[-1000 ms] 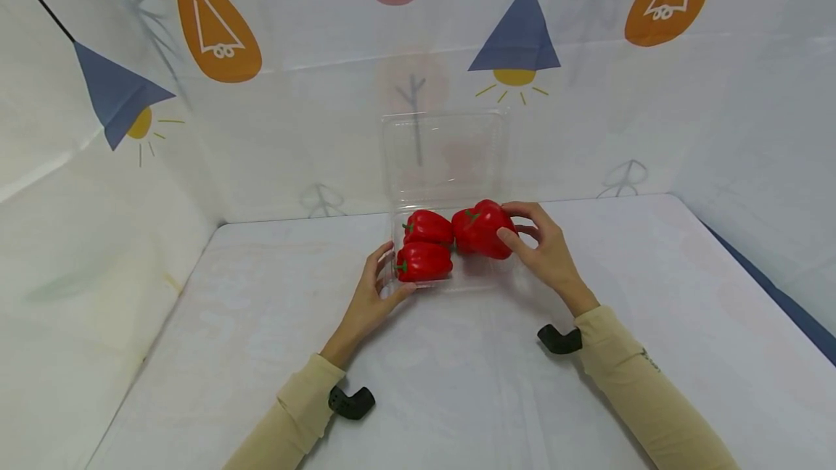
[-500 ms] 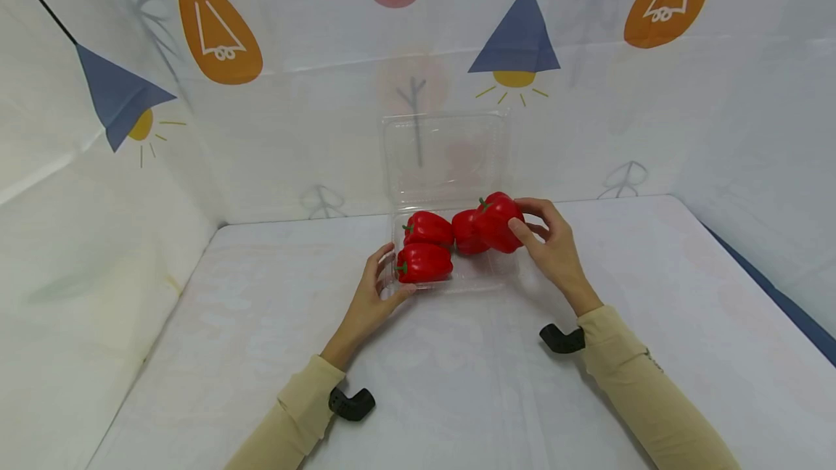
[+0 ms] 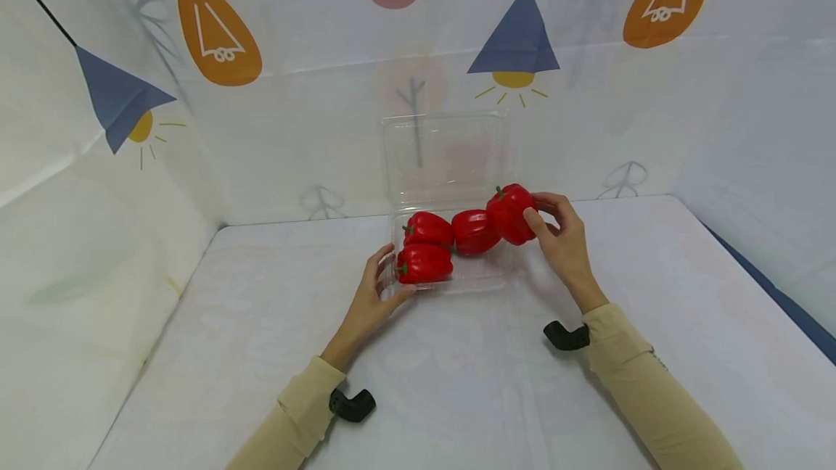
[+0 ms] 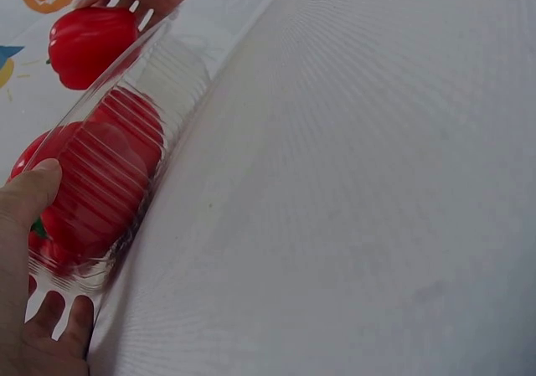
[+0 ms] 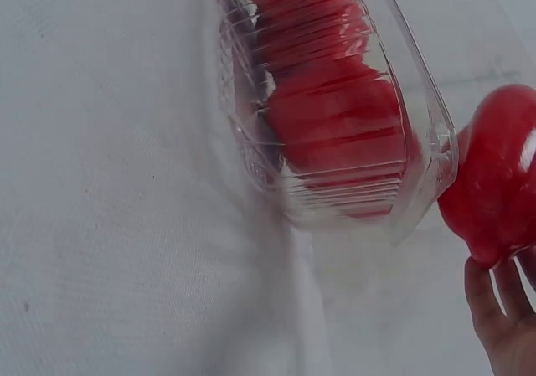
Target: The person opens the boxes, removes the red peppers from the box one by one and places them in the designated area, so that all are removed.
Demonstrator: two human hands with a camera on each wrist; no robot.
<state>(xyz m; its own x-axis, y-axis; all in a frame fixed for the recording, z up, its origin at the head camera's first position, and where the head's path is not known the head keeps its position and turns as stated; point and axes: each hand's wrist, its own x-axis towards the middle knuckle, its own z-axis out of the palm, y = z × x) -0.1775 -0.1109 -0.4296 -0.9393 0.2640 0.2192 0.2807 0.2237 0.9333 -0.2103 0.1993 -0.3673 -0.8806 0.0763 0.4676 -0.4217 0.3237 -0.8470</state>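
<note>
My right hand (image 3: pixel 570 249) grips a red bell pepper (image 3: pixel 512 214) with a green stem, thumb in front and fingers behind. That pepper is up at the right side of a clear plastic clamshell container (image 3: pixel 482 275), overlapping another bell pepper (image 3: pixel 473 233) in the head view. Two more bell peppers, one behind (image 3: pixel 427 228) and one in front (image 3: pixel 423 264), lie on their sides in the container's left half. My left hand (image 3: pixel 366 304) holds the container's left front corner, its thumb (image 4: pixel 43 183) over the rim. In the right wrist view the held pepper (image 5: pixel 498 171) is beyond the rim.
The container's transparent lid (image 3: pixel 447 158) stands raised against the white printed back curtain (image 3: pixel 313 136). A white cloth covers the table (image 3: pixel 444 368). Black curved pieces are at the left wrist (image 3: pixel 353 406) and right wrist (image 3: pixel 565 336).
My right hand has moved right and slightly away with its bell pepper, uncovering more of the pepper below. My left hand and the container have stayed in place.
</note>
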